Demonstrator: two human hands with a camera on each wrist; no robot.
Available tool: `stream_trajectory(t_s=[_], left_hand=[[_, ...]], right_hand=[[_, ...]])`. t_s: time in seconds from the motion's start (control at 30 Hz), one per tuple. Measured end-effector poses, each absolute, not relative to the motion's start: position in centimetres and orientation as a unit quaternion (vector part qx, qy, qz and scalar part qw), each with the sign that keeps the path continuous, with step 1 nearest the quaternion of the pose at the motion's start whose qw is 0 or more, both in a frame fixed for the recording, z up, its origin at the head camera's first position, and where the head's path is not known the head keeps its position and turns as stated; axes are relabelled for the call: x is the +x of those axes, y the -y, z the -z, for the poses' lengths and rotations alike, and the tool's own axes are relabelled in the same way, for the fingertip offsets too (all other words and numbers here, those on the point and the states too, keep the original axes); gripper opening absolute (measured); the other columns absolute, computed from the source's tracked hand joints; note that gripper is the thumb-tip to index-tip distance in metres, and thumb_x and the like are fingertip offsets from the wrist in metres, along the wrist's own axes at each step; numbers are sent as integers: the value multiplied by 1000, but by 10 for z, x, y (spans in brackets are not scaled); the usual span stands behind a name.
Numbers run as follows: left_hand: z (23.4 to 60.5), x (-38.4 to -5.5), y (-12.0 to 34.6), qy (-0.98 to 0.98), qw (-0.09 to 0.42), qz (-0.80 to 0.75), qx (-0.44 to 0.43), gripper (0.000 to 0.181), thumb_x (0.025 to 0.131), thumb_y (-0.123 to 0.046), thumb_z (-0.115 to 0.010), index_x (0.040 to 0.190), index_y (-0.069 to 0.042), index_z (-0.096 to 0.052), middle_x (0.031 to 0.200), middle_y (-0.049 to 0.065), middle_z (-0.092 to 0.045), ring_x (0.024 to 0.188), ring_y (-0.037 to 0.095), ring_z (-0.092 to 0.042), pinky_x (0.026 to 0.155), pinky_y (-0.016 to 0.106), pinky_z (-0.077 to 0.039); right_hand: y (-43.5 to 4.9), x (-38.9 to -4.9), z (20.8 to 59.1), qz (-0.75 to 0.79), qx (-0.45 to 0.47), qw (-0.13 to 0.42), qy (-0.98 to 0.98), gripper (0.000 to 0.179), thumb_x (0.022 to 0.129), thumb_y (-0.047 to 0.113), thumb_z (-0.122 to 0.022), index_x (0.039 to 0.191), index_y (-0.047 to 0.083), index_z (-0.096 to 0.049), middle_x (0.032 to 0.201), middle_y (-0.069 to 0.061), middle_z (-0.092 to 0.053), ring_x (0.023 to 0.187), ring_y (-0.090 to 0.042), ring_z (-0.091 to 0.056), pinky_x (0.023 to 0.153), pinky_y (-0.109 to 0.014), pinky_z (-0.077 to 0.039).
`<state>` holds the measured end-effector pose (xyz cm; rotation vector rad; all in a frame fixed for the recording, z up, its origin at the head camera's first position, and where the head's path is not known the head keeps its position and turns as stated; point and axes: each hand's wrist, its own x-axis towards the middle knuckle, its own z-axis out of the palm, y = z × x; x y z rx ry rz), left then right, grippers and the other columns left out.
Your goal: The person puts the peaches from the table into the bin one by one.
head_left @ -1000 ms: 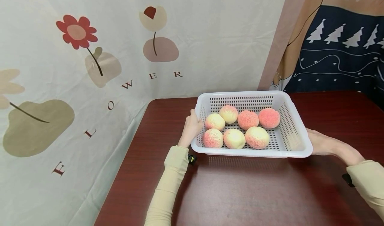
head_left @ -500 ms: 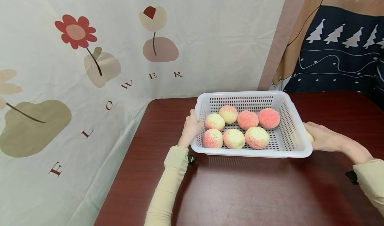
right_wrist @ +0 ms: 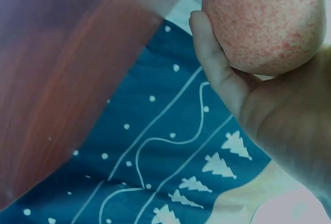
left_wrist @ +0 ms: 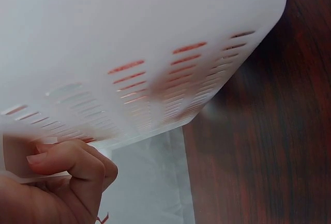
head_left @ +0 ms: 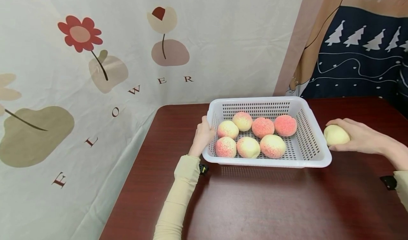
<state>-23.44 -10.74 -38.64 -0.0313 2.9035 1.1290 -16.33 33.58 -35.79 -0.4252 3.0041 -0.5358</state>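
A white slotted plastic basket [head_left: 264, 162] stands on the table with several peaches inside, some yellowish with pink speckles like this peach [head_left: 273, 146], others deeper pink like this one, a peach [head_left: 285, 125]. My left hand [head_left: 203, 135] grips the basket's left end, and in the left wrist view its curled fingers [left_wrist: 83, 167] show at the basket's wall. Just outside the basket's right end, my right hand [head_left: 361, 137] holds a pale yellow peach [head_left: 336, 135] between thumb and fingers. The right wrist view shows this peach's pink-speckled side [right_wrist: 264, 22].
Under everything is a dark red-brown wooden table [head_left: 255, 201]. A pale curtain [head_left: 223, 49] with printed flowers hangs behind and to the left. Further right hangs a dark blue cloth [head_left: 357, 66] with white trees.
My right hand has come out from behind the basket's right end and moved right, bringing a peach into view. The left hand and basket have stayed put.
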Motion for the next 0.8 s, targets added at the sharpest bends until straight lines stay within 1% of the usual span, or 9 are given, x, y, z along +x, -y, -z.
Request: stream_trajectory(t_s=[0.2, 0.43, 0.6, 0.8], left_hand=[[387, -235, 107, -932, 16, -362, -13, 50, 91, -7, -48, 137, -2, -32, 106, 24, -63, 85, 32, -68, 64, 37, -54], [387, -234, 108, -931, 19, -364, -14, 49, 91, -7, -48, 137, -3, -32, 106, 24, -63, 85, 32, -68, 63, 36, -54], [387, -235, 108, -929, 20, -368, -11, 49, 91, -7, -48, 137, -3, -32, 106, 24, -63, 85, 32, -68, 62, 35, -53], [387, -235, 108, -929, 18, -369, -8, 48, 91, -7, -48, 137, -3, -32, 106, 24, -63, 85, 32, -68, 63, 37, -54]], right_hand=[[-333, -168, 343, 164, -137, 12, -977, 71, 67, 37, -83, 124, 9, -49, 108, -18, -55, 86, -26, -52, 59, -32, -41], [-320, -171, 329, 169, -140, 8, -976, 73, 66, 37, -83, 125, 10, -49, 113, -20, -53, 92, -30, -51, 61, -34, -44], [-307, -172, 322, 177, -169, 2, -970, 71, 66, 35, -83, 124, 11, -51, 113, -16, -53, 92, -28, -51, 61, -33, -44], [-286, -174, 321, 177, -207, 6, -962, 69, 69, 34, -81, 126, 12, -50, 113, -15, -53, 89, -25, -52, 61, -31, -45]])
